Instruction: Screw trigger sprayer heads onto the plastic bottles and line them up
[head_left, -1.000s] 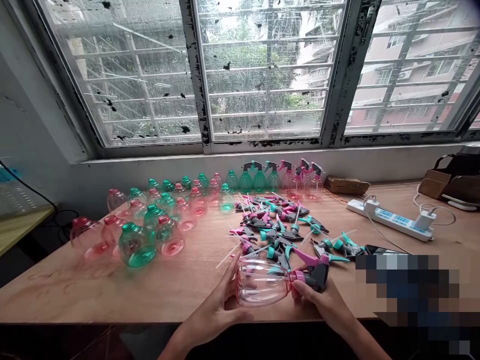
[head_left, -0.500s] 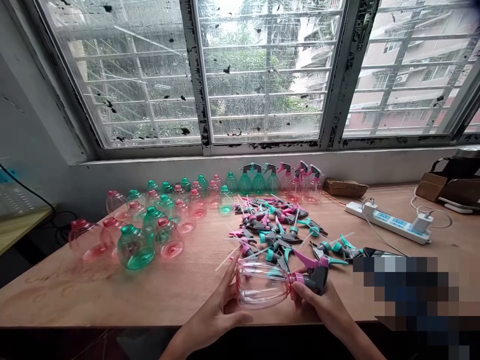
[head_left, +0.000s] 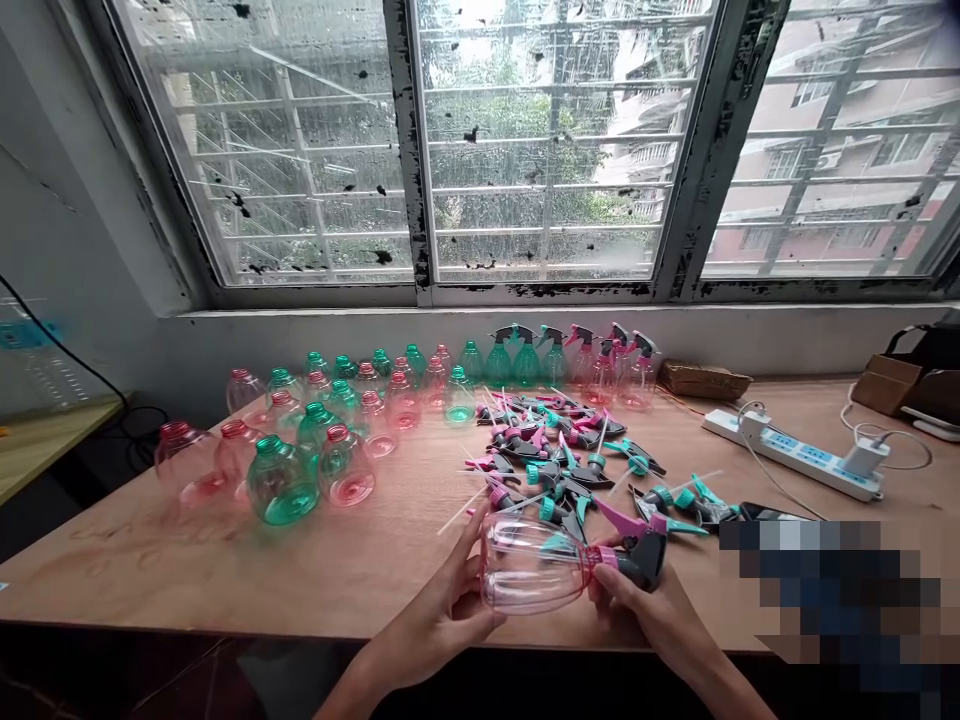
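A clear pink spray bottle (head_left: 536,565) lies sideways between my hands above the table's front edge. Its base rests in my left hand (head_left: 448,600), fingers behind it and thumb below. At the neck, my right hand (head_left: 637,600) grips the pink collar of the black-and-pink spray head (head_left: 637,545), which sits on the bottle's mouth. Whether the collar is fully tightened I cannot tell. Just beyond the bottle, loose spray heads (head_left: 562,450) in pink, teal and black lie in a heap, with thin white tubes sticking out.
Open-topped pink and green bottles (head_left: 281,485) stand on the left of the wooden table (head_left: 150,580). Several bottles with spray heads (head_left: 527,355) line the back by the window. A white power strip (head_left: 795,450), a cardboard piece (head_left: 705,380) and a brown box (head_left: 892,385) are at right.
The view has shifted slightly, so the scene sits a little further right. Both hands keep their hold on the bottle, with hardly any change in its pose.
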